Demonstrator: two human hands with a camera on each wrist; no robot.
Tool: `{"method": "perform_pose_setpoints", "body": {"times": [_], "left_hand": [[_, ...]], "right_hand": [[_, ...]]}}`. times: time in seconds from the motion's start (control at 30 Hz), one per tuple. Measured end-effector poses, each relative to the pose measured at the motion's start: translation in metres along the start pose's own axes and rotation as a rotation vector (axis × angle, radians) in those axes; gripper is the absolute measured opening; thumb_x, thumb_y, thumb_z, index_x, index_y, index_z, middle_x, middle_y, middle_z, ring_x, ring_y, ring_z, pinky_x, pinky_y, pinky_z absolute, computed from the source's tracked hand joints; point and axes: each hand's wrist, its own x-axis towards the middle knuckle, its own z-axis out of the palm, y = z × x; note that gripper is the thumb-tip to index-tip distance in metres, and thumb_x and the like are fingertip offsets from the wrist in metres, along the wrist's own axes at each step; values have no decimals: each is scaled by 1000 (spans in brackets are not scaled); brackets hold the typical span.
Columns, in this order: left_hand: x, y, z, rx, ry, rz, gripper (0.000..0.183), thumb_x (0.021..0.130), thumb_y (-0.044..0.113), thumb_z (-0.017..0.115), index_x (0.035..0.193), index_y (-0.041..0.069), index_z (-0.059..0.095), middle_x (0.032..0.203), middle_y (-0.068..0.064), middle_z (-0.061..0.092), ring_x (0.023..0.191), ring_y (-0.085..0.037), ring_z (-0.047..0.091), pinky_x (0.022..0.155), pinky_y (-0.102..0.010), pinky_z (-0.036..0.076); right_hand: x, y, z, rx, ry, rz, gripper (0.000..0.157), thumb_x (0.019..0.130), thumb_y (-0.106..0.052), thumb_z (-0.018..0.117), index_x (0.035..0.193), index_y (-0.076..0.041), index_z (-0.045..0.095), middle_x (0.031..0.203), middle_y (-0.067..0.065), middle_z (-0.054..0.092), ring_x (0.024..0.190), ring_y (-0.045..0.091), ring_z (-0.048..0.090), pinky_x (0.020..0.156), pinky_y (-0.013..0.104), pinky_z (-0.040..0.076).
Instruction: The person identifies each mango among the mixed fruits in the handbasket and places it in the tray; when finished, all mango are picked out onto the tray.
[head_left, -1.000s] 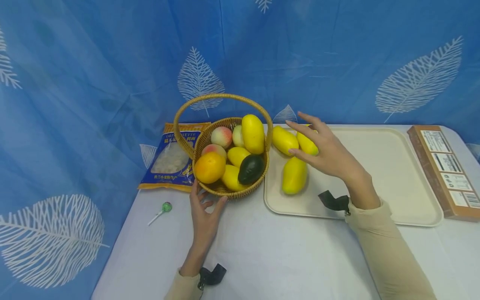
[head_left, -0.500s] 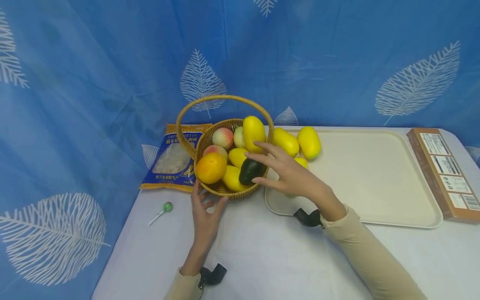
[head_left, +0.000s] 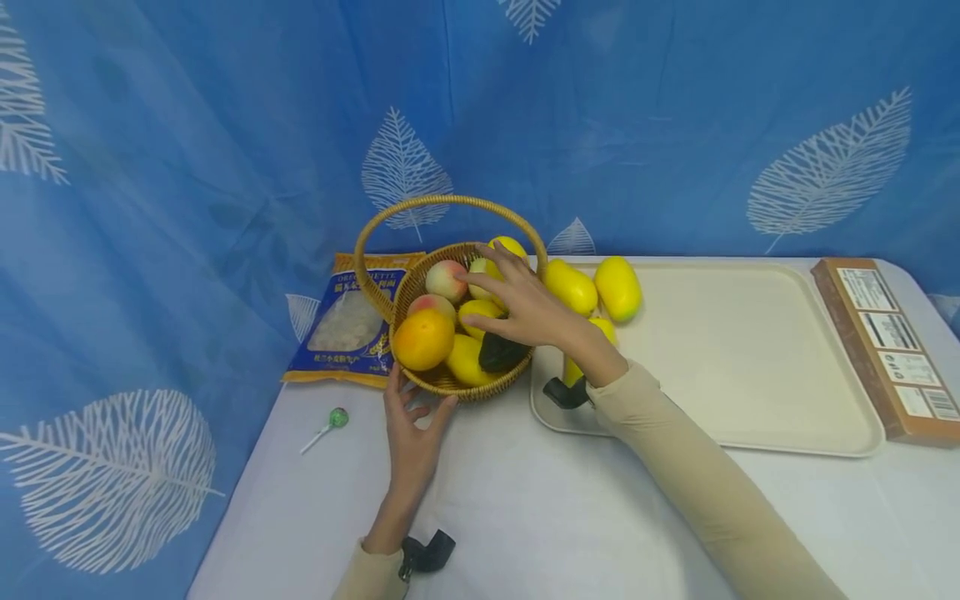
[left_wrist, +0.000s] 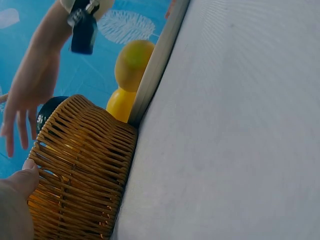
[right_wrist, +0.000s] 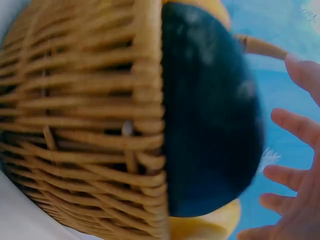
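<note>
A wicker basket with a tall handle holds an orange, peaches, yellow fruits, a mango and a dark green avocado. My left hand holds the basket at its front left, with the thumb against the rim in the left wrist view. Over the basket's right side hovers my right hand, fingers spread and holding nothing. It partly covers the mango and the avocado. In the right wrist view, its fingers are apart from the avocado.
Right of the basket lies a cream tray with mangoes at its left end, one partly behind my right wrist. A brown box borders the tray. A pasta bag and a green lollipop lie on the left.
My right hand has moved left from above the mangoes on the tray to above the basket. The left hand stays at the basket.
</note>
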Motion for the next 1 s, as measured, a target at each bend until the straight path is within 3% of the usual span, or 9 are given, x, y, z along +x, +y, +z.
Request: {"method": "perform_pose_setpoints", "body": {"times": [0.17,0.33,0.6,0.8,1.0], "left_hand": [[-1,2,0,9,-1,-3,91,88,31,74,156,31,13,157,-1,27,129,-22,44,97,-42,47],[-1,2,1,14,-3,1,92,88,32,74,156,31,12,157,0,26,130,-22,43,96,-42,47],[1,3,2,1,-11,-14,90,89,34,73,156,32,13,157,1,26,130,-22,43,98,-43,46],[2,3,1,5,-14,-20,91,89,32,73,157,30,12,157,-2,25,129,-22,43,98,-43,46],[1,2,-1,9,-3,-26,91,89,32,73,157,29,13,156,-2,27,129,-22,44,97,-40,47]], "right_hand": [[10,9,5,11,-66,103,58,95,-50,58,146,-27,47,166,9,3,151,36,-8,116,69,4],[15,11,9,-5,-122,186,56,95,-55,53,142,-24,53,166,7,-5,149,35,-19,112,72,-8],[24,15,12,-61,-142,273,60,98,-55,48,140,-13,56,165,9,-11,147,36,-25,113,73,2],[24,14,11,-17,-117,250,51,100,-44,51,138,-10,57,164,14,-9,148,34,-22,120,60,7],[24,14,11,4,-77,147,44,99,-33,58,138,-12,58,164,18,0,150,33,-14,121,59,8]]}}
